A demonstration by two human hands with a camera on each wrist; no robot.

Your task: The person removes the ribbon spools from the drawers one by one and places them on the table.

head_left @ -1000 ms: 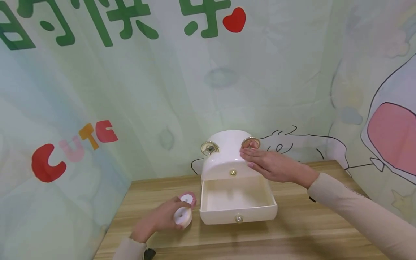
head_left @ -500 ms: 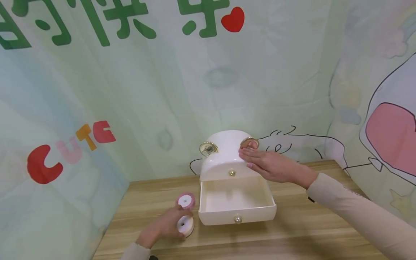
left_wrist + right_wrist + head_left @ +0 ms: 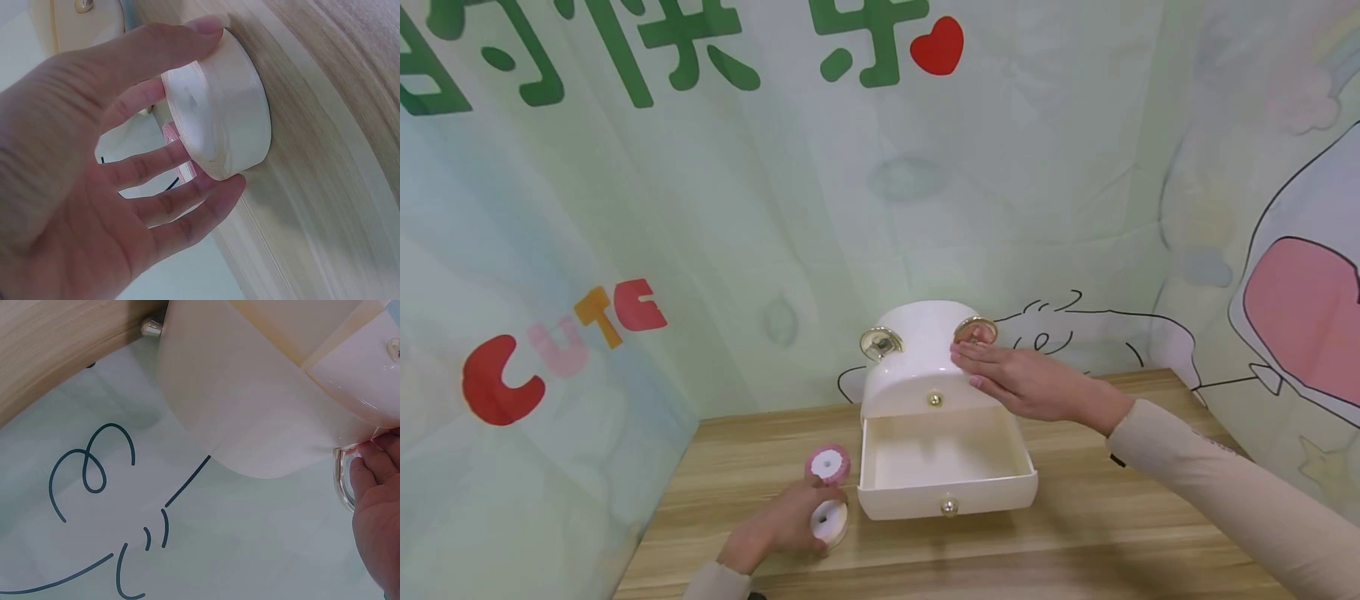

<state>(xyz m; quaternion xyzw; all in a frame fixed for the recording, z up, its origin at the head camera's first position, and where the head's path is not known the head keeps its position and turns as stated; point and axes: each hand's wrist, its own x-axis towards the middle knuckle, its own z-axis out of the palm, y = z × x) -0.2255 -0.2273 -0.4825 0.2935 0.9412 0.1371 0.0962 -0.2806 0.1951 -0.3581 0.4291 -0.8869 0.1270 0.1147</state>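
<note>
My left hand (image 3: 786,518) holds a roll of white ribbon (image 3: 234,109) between thumb and fingers, close over the wooden table, left of the open drawer. Just behind it lies a roll of pink ribbon (image 3: 827,463) with a white core. A cream drawer box (image 3: 917,325) with gold ring-shaped ears stands in the middle. Its lower drawer (image 3: 951,454) is pulled out and bare inside; the upper one, with a gold knob (image 3: 935,399), is closed. My right hand (image 3: 1026,379) rests with straight fingers on the box's top, beside the right ring (image 3: 976,330).
The wooden table (image 3: 1097,508) runs back to a printed cloth backdrop (image 3: 790,208) close behind the box. Another cloth side (image 3: 1262,275) rises at the right. The pulled-out drawer's front knob (image 3: 949,506) juts toward the table's front.
My left hand has shifted slightly right and toward me with the white ribbon roll, leaving more of the pink roll in sight. The right hand has stayed on the box.
</note>
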